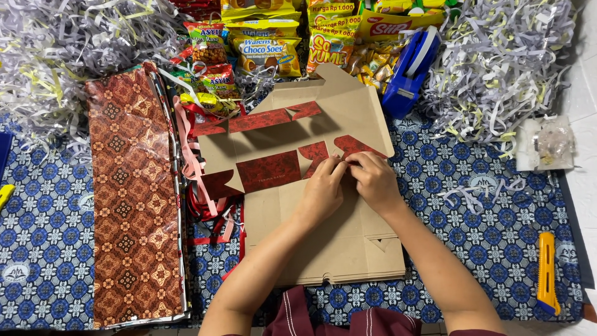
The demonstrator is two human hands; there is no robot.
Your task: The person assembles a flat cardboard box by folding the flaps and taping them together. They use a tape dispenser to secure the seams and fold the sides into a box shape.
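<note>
A flat brown cardboard box blank point(323, 242) with red patterned flaps lies unfolded on the blue patterned cloth point(485, 218). My left hand point(323, 190) and my right hand point(372, 180) meet at its middle, fingertips pinching a red flap point(348, 148) where it folds up from the card. The far panel point(348, 106) of the box stands tilted up behind my fingers. Another red flap point(268, 171) lies flat to the left of my left hand.
A stack of brown batik-patterned sheets point(134, 199) lies at left beside red ribbons point(208, 205). Snack packets point(267, 53) and a blue tape dispenser point(410, 71) sit at the back, amid shredded paper point(504, 62). A yellow utility knife point(546, 272) lies at right.
</note>
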